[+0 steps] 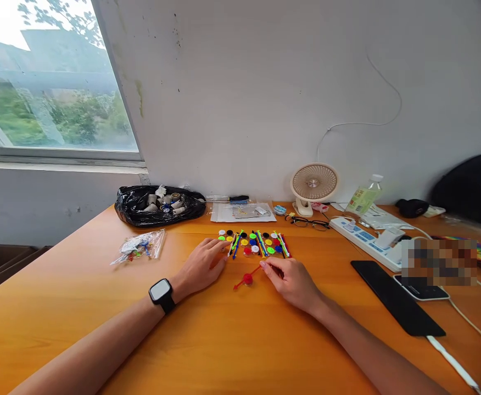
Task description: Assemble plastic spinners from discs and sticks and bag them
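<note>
My right hand (292, 281) pinches one end of a red plastic arrow spinner (247, 279), a thin pointer with a round red disc at its middle. The arrow's tip points to the lower left, low over the wooden table (191, 340). Palm down, my left hand (201, 265) rests with its fingers stretched out. Its fingertips reach the left side of the laid-out pieces, though I cannot tell whether they touch any. These are small round discs (255, 249) in several colours, with bundles of coloured plastic arrows (261, 243) between them.
At the left lie a clear bag of pieces (138, 246) and a black plastic bag (133, 211) holding cardboard tubes. Behind stand a small fan (313, 182), glasses (306, 222) and a bottle (364, 196). A power strip (359, 240) and a black phone-like slab (397, 296) lie at the right.
</note>
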A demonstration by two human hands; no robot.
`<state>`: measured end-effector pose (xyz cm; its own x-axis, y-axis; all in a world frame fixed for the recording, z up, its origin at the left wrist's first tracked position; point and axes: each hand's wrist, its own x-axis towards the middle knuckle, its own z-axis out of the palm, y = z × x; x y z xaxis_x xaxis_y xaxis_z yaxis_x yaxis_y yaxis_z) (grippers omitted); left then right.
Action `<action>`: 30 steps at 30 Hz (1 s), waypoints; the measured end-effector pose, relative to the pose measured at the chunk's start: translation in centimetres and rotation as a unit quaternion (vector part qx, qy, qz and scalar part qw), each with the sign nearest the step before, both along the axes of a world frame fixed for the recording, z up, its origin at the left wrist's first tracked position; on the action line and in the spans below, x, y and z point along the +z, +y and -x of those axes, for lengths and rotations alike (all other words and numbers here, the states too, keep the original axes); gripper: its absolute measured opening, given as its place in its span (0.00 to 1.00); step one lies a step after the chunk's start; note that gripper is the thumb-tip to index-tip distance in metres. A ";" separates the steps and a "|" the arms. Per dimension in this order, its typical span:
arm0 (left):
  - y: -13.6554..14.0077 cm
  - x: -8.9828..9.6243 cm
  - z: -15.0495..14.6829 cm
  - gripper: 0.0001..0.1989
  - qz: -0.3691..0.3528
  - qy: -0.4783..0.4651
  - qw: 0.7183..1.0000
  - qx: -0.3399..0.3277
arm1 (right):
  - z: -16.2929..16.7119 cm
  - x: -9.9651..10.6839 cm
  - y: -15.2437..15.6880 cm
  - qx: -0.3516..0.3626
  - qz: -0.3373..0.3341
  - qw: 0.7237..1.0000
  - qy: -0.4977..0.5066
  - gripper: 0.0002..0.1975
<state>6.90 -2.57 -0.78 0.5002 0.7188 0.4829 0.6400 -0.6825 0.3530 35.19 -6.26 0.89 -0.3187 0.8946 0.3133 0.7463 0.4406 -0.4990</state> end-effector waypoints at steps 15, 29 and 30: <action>0.0 -0.2 -0.3 0.15 0.003 0.029 0.997 -0.065 | 0.4 0.6 -0.9 0.171 -0.062 0.983 -0.001 0.17; -0.9 0.5 -0.5 0.11 0.021 -0.017 0.991 -0.132 | -0.9 1.8 -0.7 0.087 -0.036 0.989 -0.114 0.05; -1.0 0.5 -0.5 0.11 0.026 -0.020 0.990 -0.137 | -0.8 1.8 -0.8 0.090 -0.026 0.991 -0.100 0.03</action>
<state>7.43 -3.53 -0.24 0.6612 0.5834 0.4717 0.4185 -0.8086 0.4136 35.96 -7.10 2.65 -0.5319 0.8020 0.2719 0.7350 0.5967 -0.3221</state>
